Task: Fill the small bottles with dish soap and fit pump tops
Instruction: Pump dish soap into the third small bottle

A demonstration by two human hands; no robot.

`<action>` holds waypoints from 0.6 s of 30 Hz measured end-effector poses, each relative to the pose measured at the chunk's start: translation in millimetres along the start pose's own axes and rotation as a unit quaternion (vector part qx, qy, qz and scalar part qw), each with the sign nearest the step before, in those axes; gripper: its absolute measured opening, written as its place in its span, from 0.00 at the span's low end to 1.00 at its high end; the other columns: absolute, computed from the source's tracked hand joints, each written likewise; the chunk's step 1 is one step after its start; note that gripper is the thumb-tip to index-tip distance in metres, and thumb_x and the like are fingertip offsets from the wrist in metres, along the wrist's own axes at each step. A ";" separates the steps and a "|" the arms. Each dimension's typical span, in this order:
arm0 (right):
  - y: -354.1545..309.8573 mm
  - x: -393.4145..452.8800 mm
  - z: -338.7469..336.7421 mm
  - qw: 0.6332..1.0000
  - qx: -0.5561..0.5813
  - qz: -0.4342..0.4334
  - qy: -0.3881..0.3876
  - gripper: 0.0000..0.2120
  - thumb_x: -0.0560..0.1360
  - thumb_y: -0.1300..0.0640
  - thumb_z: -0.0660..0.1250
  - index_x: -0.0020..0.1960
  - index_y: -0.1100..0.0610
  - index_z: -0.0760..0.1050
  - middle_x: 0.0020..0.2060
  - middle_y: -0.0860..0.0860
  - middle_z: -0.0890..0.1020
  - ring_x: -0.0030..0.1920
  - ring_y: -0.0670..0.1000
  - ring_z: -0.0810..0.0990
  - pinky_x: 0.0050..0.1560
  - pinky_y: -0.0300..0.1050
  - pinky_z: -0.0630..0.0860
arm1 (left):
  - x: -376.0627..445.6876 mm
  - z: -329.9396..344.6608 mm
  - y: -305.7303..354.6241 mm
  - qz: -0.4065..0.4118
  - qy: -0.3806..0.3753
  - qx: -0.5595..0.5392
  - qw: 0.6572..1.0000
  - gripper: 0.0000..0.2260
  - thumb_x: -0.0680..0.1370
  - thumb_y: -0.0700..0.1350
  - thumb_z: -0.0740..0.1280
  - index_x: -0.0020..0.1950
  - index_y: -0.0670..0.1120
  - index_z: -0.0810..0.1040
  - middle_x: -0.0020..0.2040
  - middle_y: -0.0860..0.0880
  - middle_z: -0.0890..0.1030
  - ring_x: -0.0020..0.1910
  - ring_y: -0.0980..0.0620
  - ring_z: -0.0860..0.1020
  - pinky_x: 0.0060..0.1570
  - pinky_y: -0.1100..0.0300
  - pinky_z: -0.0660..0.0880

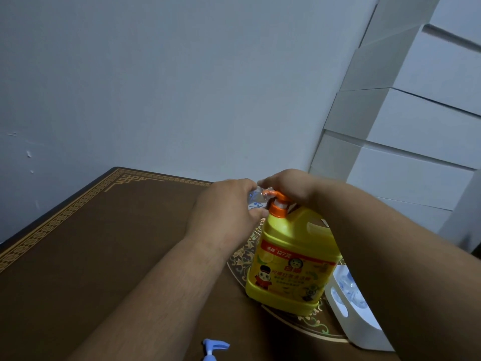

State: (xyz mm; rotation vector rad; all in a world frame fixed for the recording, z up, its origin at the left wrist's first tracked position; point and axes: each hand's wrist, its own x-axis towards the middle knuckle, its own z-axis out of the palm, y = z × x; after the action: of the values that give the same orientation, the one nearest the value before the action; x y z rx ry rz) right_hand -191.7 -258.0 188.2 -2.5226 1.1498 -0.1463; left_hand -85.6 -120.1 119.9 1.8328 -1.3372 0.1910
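A big yellow dish soap jug (291,259) with an orange pump (278,204) stands on the brown table (104,256). My left hand (223,207) grips a small clear bottle (256,200), holding it against the pump's spout. My right hand (289,186) rests on top of the orange pump head, fingers curved over it. A light blue pump top (214,347) lies on the table near the front edge, between my forearms.
A white basket (359,327) holding several small clear bottles stands right of the jug, partly hidden by my right arm. White boxes (406,142) are stacked at the right against the wall. The table's left part is bare brown surface with a gold border.
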 end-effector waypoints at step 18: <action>-7.2 -12.8 0.2 0.999 0.045 0.020 -0.004 0.21 0.83 0.61 0.63 0.75 0.55 0.72 0.54 0.53 0.83 0.48 0.53 0.79 0.44 0.45 0.78 | 0.5 1.5 -0.3 0.004 0.000 -0.005 1.000 0.20 0.75 0.62 0.75 0.64 0.58 0.82 0.54 0.56 0.85 0.50 0.54 0.82 0.51 0.51 0.82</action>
State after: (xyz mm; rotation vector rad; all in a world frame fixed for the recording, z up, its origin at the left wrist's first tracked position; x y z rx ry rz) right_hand -195.0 -244.1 191.3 -2.4173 1.1633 -0.1735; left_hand -85.6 -121.4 119.0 1.8194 -1.3433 0.1894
